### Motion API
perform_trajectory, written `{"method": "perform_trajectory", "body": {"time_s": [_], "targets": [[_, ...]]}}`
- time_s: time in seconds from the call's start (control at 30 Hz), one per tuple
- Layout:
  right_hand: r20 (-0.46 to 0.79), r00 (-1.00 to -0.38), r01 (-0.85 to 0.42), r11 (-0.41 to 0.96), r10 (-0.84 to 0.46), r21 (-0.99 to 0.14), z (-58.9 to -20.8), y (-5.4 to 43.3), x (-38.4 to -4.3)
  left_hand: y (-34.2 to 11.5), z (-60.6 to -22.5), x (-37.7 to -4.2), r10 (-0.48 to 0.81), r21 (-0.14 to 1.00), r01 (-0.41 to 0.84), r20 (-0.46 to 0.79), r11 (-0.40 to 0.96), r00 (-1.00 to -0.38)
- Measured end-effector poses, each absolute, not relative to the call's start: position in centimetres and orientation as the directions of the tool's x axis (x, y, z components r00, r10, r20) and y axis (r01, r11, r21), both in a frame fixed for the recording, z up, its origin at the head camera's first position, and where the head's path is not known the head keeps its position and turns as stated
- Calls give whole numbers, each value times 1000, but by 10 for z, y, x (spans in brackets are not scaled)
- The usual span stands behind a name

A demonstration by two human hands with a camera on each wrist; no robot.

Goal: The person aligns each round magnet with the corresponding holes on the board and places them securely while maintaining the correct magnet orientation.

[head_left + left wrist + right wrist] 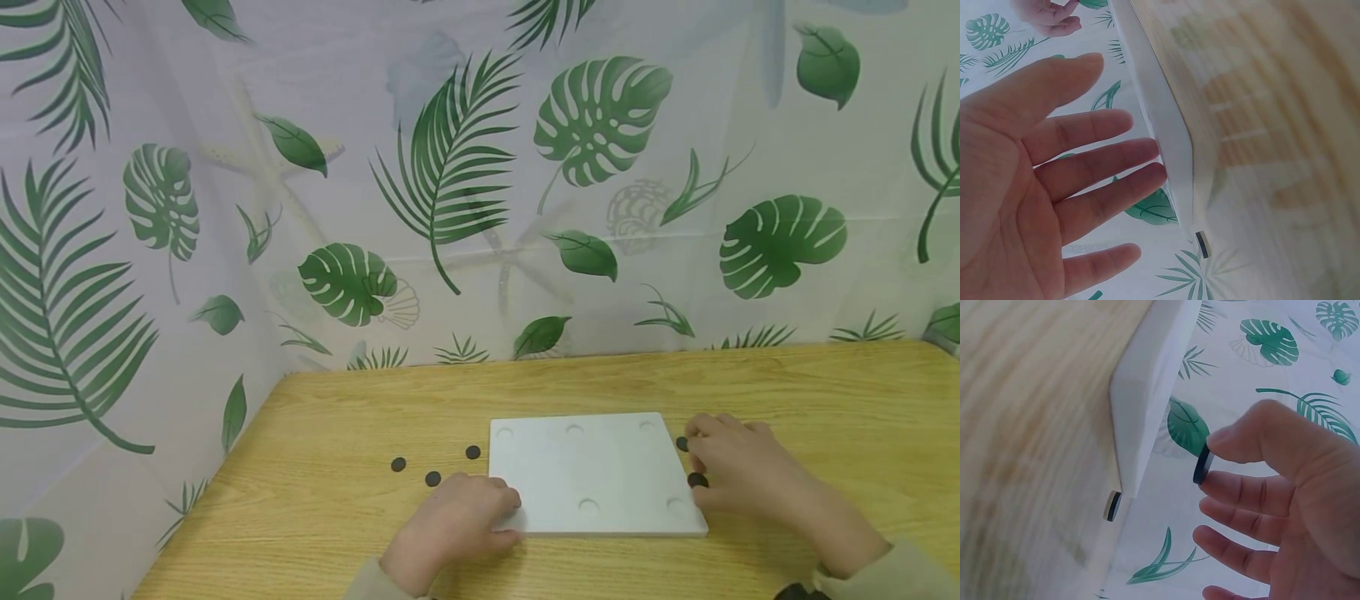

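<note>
Tabletop, disc between parted right fingers

The tabletop looks to me like yellow-brown wood or a wood-effect laminate, its streaky grain smooth and shiny enough to mirror things faintly. The white board on it seems to be plastic, smooth and mostly matt, dished hollows included. The black discs look matt and smooth. Behind hangs thin, leaf-printed cloth, softly creased; the pale sleeve is dull fabric.
</note>
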State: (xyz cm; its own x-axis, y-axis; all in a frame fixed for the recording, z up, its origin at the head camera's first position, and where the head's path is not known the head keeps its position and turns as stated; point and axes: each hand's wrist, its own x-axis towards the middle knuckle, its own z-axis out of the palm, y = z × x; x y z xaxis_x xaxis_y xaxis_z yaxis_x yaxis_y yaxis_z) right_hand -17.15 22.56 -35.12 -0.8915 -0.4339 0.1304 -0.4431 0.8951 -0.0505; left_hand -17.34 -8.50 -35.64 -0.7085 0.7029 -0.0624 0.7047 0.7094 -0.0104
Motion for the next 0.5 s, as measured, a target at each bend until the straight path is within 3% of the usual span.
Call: {"method": "perform_trajectory", "body": {"time_s": [0.5], "targets": [[126,-874,-477,878,-468,-44,-348,217,-170,-84,-355,-173,701,-13,702,-54,712,-711]]}}
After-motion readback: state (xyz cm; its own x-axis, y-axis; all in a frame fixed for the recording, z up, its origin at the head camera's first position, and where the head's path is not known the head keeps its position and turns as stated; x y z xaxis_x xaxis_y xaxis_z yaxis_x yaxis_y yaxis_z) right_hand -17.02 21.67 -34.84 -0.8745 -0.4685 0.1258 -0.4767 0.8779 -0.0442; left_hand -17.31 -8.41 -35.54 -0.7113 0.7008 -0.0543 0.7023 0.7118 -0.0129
